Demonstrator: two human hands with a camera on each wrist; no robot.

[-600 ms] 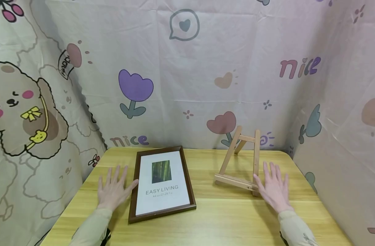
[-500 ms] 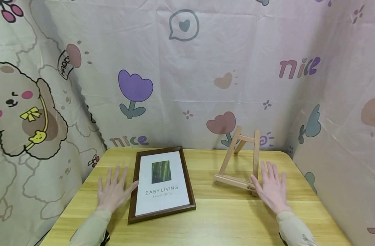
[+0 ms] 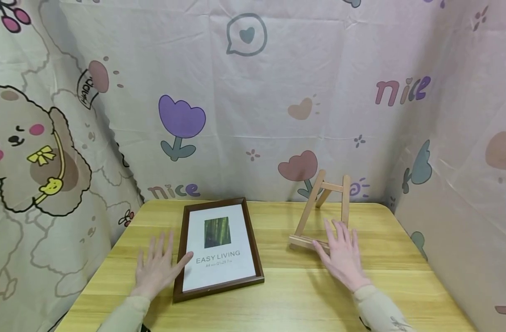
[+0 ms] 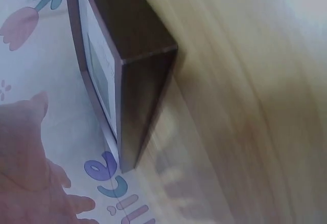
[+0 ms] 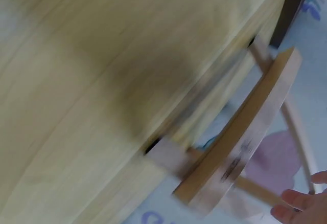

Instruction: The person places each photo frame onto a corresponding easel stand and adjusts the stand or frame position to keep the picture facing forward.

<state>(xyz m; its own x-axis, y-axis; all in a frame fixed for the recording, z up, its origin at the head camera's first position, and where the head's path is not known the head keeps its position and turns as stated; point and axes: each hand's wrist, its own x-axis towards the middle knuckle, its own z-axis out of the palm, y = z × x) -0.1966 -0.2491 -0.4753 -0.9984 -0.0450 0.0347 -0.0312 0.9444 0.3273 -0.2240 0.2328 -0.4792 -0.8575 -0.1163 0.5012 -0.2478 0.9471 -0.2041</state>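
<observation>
A dark brown picture frame (image 3: 260, 258) lies on the table toward the left, a small forest picture and the words EASY LIVING on its white sheet. My left hand (image 3: 156, 272), fingers spread, hovers at its left side, the thumb overlapping the frame's edge in the head view. In the left wrist view the frame (image 4: 148, 91) shows its corner beside the hand (image 4: 23, 157). To the right stands a small wooden easel (image 3: 309, 207). My right hand (image 3: 343, 260), fingers extended, is before it and hides part of its ledge. The right wrist view shows the ledge (image 5: 245, 137) near my fingertips (image 5: 301, 203); contact cannot be told.
The light wooden table (image 3: 278, 304) has rounded back corners. A printed cloth (image 3: 244, 92) with flowers, hearts and words hangs behind it and along both sides. Bare tabletop shows between the picture frame and the easel.
My right hand has moved left, from the easel's right side to in front of its ledge. My left hand has shifted slightly right, its thumb now over the frame's edge. Frame and easel stay put.
</observation>
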